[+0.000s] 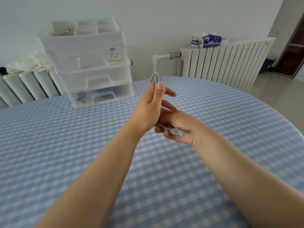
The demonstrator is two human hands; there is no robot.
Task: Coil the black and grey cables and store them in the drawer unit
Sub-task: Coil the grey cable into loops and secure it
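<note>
My left hand (152, 106) is raised over the table and pinches a folded bundle of the grey cable (155, 78) under its thumb; the loops stick up above the thumb. Just below and to the right, my right hand (178, 127) grips the grey cable's clear plug end in its curled fingers. The translucent white drawer unit (92, 63) stands at the back left of the table, its three drawers closed. Something dark shows through the bottom drawer. No black cable is in view.
The table wears a blue and white checked cloth (65, 145). A thin white thread (100, 109) lies in front of the drawer unit. White radiators (222, 61) stand behind, one with a tissue pack (211, 40) and jars on top.
</note>
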